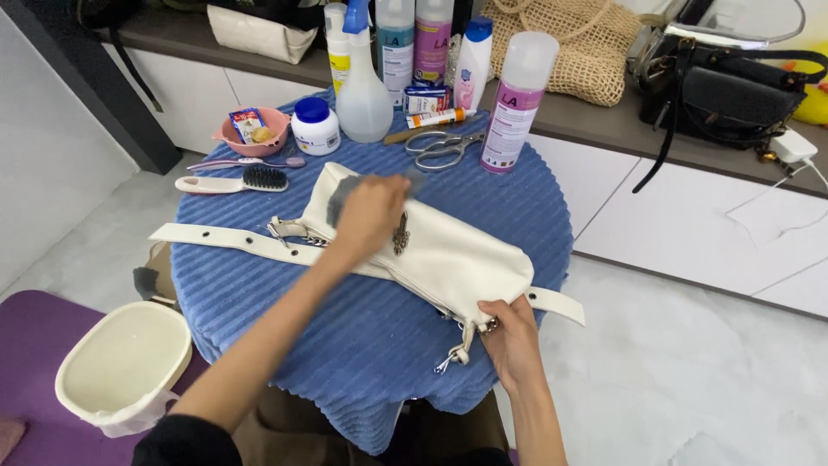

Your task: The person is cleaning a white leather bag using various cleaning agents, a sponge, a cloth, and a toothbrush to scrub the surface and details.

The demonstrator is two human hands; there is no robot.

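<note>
A cream leather handbag (448,255) lies on its side on a round table covered in blue ribbed cloth (362,345). Its strap (224,240) stretches out to the left. My left hand (369,216) presses a grey cloth (345,192) onto the bag's upper left part. My right hand (511,338) grips the bag's lower right corner by the metal strap ring (470,332). A small metal ornament (401,233) sits on the bag's face between my hands.
At the table's far side stand spray bottles (362,86), a tall can (516,103), a white jar (315,127), scissors (444,147), a pink bowl (253,131) and brushes (233,182). A cream bin (125,367) sits lower left. A black bag (724,95) rests on the counter behind.
</note>
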